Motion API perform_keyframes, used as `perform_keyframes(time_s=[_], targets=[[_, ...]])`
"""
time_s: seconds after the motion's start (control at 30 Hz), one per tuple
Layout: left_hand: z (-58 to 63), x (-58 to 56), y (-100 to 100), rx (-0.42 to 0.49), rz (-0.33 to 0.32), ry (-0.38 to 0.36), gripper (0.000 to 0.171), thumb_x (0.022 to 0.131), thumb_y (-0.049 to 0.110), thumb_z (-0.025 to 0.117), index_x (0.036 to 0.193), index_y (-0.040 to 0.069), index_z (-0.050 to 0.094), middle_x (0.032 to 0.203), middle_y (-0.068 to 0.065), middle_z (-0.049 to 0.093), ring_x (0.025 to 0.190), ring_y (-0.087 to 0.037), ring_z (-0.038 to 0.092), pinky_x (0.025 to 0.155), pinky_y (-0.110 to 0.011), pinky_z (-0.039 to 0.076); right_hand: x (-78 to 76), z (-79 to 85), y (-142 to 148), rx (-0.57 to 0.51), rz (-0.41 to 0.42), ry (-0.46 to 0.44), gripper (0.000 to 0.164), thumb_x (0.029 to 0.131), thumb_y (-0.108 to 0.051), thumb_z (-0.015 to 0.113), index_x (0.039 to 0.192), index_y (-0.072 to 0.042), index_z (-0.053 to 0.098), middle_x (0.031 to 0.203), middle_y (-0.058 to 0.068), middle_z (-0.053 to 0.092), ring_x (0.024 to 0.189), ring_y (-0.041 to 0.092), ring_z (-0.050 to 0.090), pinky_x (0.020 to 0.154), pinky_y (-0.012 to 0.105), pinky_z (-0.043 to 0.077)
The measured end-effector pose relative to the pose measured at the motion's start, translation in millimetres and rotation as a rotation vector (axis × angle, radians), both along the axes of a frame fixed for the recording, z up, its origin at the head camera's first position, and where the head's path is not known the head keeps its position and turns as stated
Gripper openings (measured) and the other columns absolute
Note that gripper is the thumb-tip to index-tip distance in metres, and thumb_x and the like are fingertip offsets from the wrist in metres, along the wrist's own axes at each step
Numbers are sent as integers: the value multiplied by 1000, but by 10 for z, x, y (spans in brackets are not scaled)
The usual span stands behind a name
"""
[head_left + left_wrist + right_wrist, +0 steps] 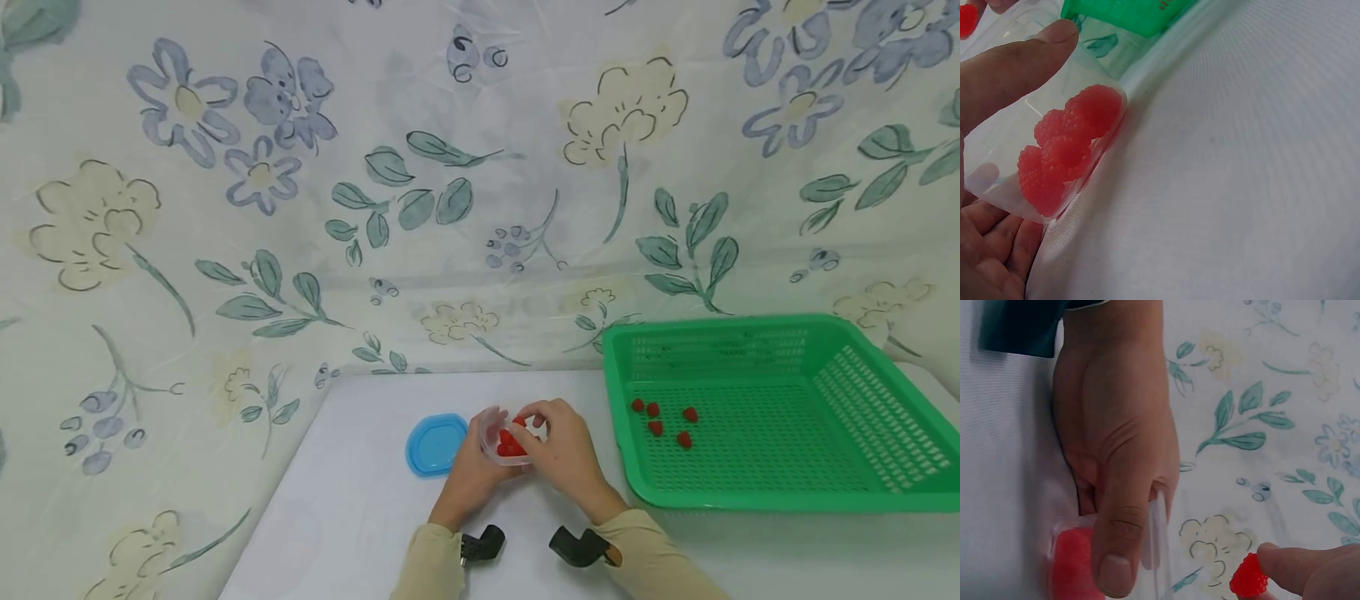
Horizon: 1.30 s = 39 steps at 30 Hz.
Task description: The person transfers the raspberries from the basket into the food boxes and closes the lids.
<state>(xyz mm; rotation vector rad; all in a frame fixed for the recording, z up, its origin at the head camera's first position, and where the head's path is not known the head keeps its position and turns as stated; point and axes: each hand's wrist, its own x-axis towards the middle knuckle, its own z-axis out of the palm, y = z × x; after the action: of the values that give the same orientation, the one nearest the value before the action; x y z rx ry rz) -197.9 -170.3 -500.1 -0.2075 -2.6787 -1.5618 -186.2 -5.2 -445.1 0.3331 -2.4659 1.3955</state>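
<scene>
My left hand (474, 468) grips a small clear plastic container (1007, 147), thumb along its side and fingers beneath. Several red raspberries (1069, 147) lie clustered at the container's bottom. Above its open top, my right hand (564, 450) pinches a single raspberry (1249, 575) between thumb and fingertips. That raspberry is apart from the container in the right wrist view. A blue lid (437, 446) lies on the table just left of my left hand.
To the right stands a green plastic basket (630, 467) with perforated sides. Several raspberries (656, 427) lie near its left end. A floral cloth (480, 317) hangs behind the white table (322, 500).
</scene>
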Motion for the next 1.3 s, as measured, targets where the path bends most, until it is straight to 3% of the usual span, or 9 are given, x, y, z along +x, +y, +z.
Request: perform_keyframes(time_s=[0.37, 0.63, 0.9, 1.07, 1.3], targets=[[-2, -23, -4, -4, -8, 21, 93, 75, 29, 90, 150, 13, 37, 147, -6, 53, 135, -32, 46, 104, -55, 46, -48, -126, -43, -16, -9, 32, 15, 86, -15, 78, 97, -7, 72, 85, 10, 58, 70, 15, 46, 56, 25, 41], [4, -22, -5, 1, -2, 28, 90, 76, 26, 89, 149, 11, 38, 147, -7, 53, 136, -32, 46, 107, -59, 42, -50, -190, -89, 37, -13, 18, 17, 83, -16, 80, 96, -9, 72, 87, 6, 58, 73, 15, 50, 59, 23, 45], [-8, -12, -31, -10, 7, 21, 90, 76, 27, 89, 149, 12, 38, 146, -7, 54, 137, -33, 45, 107, -61, 40, -40, -231, -123, 54, -12, 64, 18, 82, -13, 82, 94, -8, 71, 86, 6, 57, 77, 19, 53, 60, 24, 47], [-15, -14, -33, -7, 8, 14, 90, 76, 27, 89, 149, 11, 38, 146, -7, 54, 137, -34, 44, 107, -62, 40, -36, -220, -117, 32, -3, 61, 17, 82, -12, 81, 94, -8, 71, 86, 8, 57, 76, 23, 54, 59, 23, 46], [0, -11, -21, 0, -5, 12, 93, 76, 31, 89, 150, 10, 37, 146, -9, 52, 135, -35, 46, 104, -56, 46, -9, -81, -67, 26, 6, 65, 15, 85, -16, 80, 96, -9, 71, 88, 8, 59, 71, 14, 46, 58, 23, 42]])
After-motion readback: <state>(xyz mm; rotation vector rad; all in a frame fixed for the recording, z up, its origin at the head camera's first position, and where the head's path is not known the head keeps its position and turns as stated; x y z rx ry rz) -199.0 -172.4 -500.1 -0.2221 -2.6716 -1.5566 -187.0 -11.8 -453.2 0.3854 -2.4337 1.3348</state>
